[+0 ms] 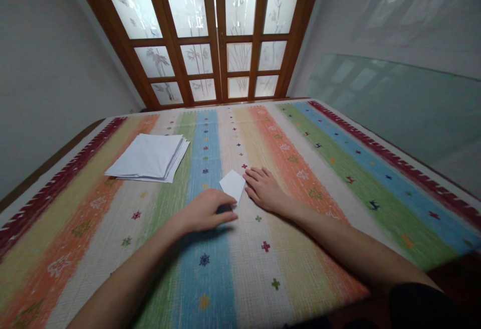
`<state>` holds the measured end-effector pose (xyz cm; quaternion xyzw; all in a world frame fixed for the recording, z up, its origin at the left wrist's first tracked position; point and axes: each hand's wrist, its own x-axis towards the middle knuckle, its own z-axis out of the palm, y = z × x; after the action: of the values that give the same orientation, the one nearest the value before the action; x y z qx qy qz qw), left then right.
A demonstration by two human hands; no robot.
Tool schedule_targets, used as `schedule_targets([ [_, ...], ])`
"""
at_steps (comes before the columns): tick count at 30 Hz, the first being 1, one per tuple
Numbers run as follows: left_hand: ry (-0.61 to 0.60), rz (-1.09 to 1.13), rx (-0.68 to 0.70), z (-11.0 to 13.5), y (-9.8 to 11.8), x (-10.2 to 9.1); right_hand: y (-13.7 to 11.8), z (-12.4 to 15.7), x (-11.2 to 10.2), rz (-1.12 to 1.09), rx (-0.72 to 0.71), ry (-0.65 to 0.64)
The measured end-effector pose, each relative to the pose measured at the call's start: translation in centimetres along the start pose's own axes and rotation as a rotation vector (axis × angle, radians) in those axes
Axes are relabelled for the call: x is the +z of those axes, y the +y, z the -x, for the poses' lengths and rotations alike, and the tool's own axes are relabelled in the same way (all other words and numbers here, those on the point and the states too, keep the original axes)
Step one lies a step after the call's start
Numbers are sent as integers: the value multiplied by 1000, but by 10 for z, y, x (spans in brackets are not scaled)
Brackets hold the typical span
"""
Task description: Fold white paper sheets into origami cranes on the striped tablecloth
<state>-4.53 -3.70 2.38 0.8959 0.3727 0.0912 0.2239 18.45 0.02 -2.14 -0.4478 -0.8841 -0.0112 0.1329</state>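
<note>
A small folded piece of white paper [232, 184], kite-shaped with its narrow end toward me, lies on the striped tablecloth [259, 264]. My left hand [208, 210] is over its lower left side, thumb and fingers apart with a gap between them. The fingers cover part of the paper's narrow end, and whether they touch it I cannot tell. On the other side, my right hand [266, 188] rests flat with fingers stretched out, fingertips at the paper's right corner.
A stack of white paper sheets [150, 156] lies on the left part of the table. Beyond the table's far edge stand wooden doors [221, 38] with frosted panes. A glass panel [398, 108] leans along the right wall.
</note>
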Motion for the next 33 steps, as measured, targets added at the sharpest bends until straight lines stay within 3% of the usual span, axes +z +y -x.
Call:
schedule_targets([
  [4, 355, 51, -208, -20, -33, 2, 5, 0, 6, -82, 104, 79],
  [7, 442, 18, -200, -29, -47, 11, 7, -1, 6, -155, 98, 143],
  [13, 398, 15, -44, -26, -48, 17, 3, -4, 5, -285, -45, 201],
  [28, 329, -113, -125, -25, -59, 15, 9, -15, 9, -319, -81, 138],
  [33, 380, -126, -210, -28, -55, 14, 7, -23, 7, -300, 39, 84],
])
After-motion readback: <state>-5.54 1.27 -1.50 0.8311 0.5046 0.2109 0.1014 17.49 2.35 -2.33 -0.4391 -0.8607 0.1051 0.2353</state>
